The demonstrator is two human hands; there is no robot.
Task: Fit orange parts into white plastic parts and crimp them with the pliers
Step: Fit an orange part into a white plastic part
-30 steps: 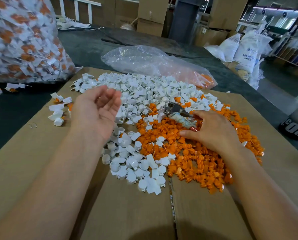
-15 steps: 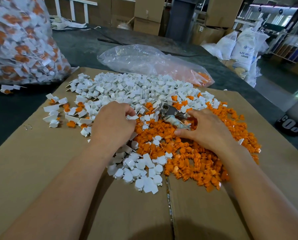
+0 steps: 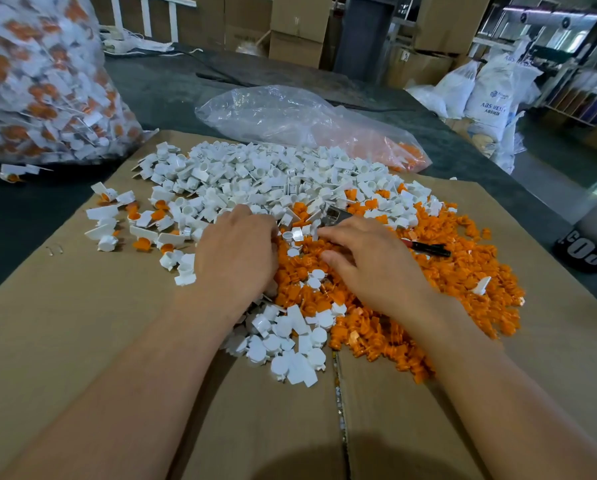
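White plastic parts (image 3: pixel 255 178) lie heaped on the far and left side of the cardboard, and orange parts (image 3: pixel 463 271) are heaped on the right. My left hand (image 3: pixel 236 258) is palm down where the two heaps meet, its fingers curled, pinching a white part (image 3: pixel 295 234) at its tips. My right hand (image 3: pixel 373 268) lies over the pliers (image 3: pixel 336 215) and grips them. Their metal jaws stick out past my fingers, and a black and red handle (image 3: pixel 428 247) shows to the right. My right fingertips reach towards the white part.
A cardboard sheet (image 3: pixel 82 341) covers the dark table. Several fitted white-and-orange parts (image 3: pixel 141 216) lie at its left. A big bag of finished parts (image 3: pixel 40 81) stands far left. A nearly flat clear bag (image 3: pixel 290 116) lies behind the heaps. Boxes and sacks stand beyond.
My left hand came down from a raised open-palm pose onto the heap and curled round a white part. My right hand slid left with the pliers towards it.
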